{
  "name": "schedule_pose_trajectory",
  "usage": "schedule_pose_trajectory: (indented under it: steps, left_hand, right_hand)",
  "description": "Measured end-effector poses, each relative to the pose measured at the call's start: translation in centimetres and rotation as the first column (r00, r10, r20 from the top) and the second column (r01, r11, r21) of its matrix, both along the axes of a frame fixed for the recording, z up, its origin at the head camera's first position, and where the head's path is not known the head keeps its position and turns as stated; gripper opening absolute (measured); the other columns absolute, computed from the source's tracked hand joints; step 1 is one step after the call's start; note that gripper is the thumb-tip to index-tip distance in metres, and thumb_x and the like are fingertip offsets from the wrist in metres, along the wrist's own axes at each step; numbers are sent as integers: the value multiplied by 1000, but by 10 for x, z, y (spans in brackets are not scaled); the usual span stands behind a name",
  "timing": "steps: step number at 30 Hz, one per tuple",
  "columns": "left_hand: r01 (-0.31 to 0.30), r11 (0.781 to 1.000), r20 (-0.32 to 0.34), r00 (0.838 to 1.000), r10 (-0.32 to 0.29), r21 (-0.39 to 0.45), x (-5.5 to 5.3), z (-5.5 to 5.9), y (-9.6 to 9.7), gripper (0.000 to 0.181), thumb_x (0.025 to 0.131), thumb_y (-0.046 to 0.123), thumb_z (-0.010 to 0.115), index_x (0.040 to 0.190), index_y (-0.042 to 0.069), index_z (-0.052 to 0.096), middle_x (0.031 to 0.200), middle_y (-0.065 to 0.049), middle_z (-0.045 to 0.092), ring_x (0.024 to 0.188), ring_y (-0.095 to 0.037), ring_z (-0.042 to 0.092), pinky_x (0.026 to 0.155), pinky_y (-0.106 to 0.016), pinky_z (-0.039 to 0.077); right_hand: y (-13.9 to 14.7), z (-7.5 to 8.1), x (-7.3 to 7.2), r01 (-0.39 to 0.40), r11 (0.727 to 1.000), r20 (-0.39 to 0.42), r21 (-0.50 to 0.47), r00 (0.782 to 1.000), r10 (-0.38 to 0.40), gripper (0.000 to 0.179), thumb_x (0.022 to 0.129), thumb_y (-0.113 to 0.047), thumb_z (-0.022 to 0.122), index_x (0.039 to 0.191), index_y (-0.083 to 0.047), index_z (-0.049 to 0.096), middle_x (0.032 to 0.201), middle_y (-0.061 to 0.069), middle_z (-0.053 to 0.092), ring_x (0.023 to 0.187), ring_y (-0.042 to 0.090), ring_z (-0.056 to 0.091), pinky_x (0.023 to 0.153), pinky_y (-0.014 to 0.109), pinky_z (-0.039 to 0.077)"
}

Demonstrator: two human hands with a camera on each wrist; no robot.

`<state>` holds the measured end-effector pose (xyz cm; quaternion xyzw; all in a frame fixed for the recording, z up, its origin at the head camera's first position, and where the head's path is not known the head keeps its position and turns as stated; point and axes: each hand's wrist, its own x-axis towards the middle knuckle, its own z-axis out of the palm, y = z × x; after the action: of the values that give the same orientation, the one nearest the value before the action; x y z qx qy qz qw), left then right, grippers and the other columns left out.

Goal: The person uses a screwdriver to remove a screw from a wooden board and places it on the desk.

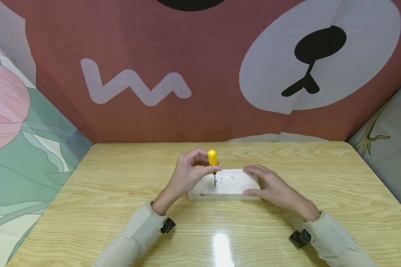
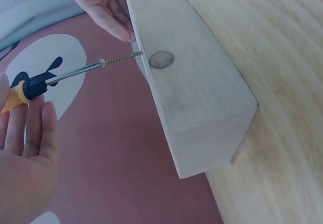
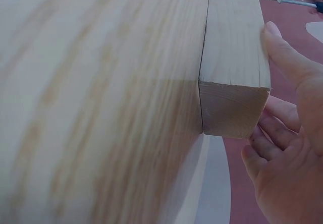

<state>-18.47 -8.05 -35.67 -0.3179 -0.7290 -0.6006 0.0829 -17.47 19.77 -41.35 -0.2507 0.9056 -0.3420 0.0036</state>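
A pale wooden block (image 1: 232, 191) lies on the table, with several small dark holes or marks in its top face. My left hand (image 1: 187, 172) holds a screwdriver (image 1: 212, 158) with a yellow handle and black collar, upright over the block's left half. In the left wrist view, the screwdriver's tip meets the head of a long threaded screw (image 2: 122, 58), whose point is at the block's top face; most of its thread is exposed. My right hand (image 1: 275, 188) grips the block's right end, thumb at the near edge and fingers at the far side.
The wood-grain table (image 1: 120, 170) runs back to a reddish cloth backdrop (image 1: 200, 122) with a cartoon face. Black wrist cameras (image 1: 167, 225) sit on both sleeves. A dark oval knot (image 2: 161, 59) marks the block's front side.
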Motion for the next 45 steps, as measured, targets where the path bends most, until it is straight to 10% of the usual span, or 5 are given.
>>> schedule_pose_trajectory:
  steps: [21,34,45]
  left_hand:
    - [73,997,4,997,-73,-31,0,0,1,26,94,1,65,119,-5,64,111,-23,72,97,-31,72,87,-31,59]
    - [14,1000,-9,1000,-14,-3,-1,2,1,24,80,-5,77,99,-3,63,91,-21,73,80,-6,69,76,-38,60]
    - [39,998,-28,999,-40,-39,1,-3,2,33,89,0,70,122,-2,66,105,-17,71,89,-14,68,81,-28,60]
  right_hand:
    - [0,1,0,-4,1000,1,-8,1000,4,73,82,-38,80,139,-2,53,145,17,52,135,38,48,108,56,42]
    - [1,1,-1,-2,1000,10,-12,1000,2,73,81,-37,80,140,-2,53,145,16,52,135,37,48,108,56,42]
    - [0,1,0,-4,1000,12,-8,1000,5,72,82,-36,80,140,-2,52,144,16,53,135,37,48,108,56,42]
